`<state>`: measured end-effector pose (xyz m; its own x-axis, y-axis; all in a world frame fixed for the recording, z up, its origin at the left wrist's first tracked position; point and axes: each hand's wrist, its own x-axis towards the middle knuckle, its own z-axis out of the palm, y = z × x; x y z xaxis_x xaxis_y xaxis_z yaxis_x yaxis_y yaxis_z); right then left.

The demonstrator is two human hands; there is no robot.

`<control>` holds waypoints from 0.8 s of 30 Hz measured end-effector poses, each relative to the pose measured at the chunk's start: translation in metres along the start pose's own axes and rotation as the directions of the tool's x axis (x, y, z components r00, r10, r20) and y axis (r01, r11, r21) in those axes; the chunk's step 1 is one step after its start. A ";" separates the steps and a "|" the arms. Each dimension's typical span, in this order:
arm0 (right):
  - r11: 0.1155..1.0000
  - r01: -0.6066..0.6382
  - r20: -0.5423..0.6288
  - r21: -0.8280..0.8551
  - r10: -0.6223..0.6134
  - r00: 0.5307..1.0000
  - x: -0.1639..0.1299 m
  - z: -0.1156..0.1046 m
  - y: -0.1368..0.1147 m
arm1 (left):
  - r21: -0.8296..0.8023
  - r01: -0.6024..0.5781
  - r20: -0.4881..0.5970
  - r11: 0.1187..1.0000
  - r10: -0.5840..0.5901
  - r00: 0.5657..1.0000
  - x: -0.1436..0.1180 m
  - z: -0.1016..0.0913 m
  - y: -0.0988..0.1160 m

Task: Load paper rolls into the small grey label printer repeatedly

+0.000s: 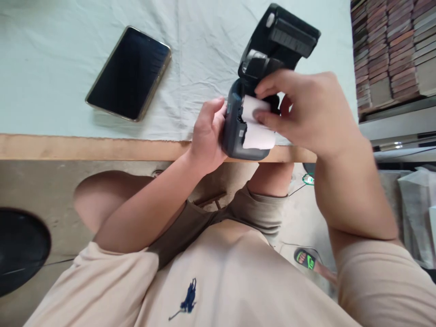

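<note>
A dark portable label printer [232,131] is held above the table's front edge, its lid [289,34] swung up and open. My left hand [209,136] wraps round the printer's left side, gripping it. In the printer's compartment lies a white paper roll [259,136]. My right hand [303,106] reaches in from the right with thumb and fingers closed on the roll's upper part. The fingertips are partly hidden by the roll and the lid's hinge area.
A phone [129,75] in a clear case lies on the pale green cloth [200,41] to the left. The table's wooden edge [85,147] runs across in front of my body. Stacks of thin reddish pieces [388,50] stand at the right. A round black seat [22,250] is at lower left.
</note>
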<state>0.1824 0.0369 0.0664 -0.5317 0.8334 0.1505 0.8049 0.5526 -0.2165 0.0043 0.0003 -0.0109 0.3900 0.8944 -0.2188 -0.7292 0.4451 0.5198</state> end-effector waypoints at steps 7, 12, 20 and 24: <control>0.992 0.063 0.099 -0.110 -0.052 0.994 0.009 -0.012 -0.001 | 0.027 -0.032 0.047 0.999 0.031 0.998 -0.002 0.001 -0.001; 0.843 -0.025 -0.313 0.537 0.227 0.922 -0.024 -0.014 0.019 | 0.008 0.013 0.030 1.000 -0.013 0.999 0.000 -0.001 0.003; 0.724 -0.015 -0.369 0.689 0.369 0.853 -0.059 0.069 0.053 | 0.042 0.006 -0.012 0.999 -0.005 1.000 0.002 -0.005 0.005; 0.853 -0.020 -0.361 0.522 0.242 0.901 -0.058 0.086 0.043 | 0.035 0.003 0.026 0.999 -0.003 1.000 0.002 -0.007 0.005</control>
<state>0.2248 0.0126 -0.0346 -0.1887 0.8822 0.4314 0.5592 0.4577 -0.6913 -0.0027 0.0049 -0.0149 0.4068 0.8915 -0.1994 -0.7080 0.4456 0.5479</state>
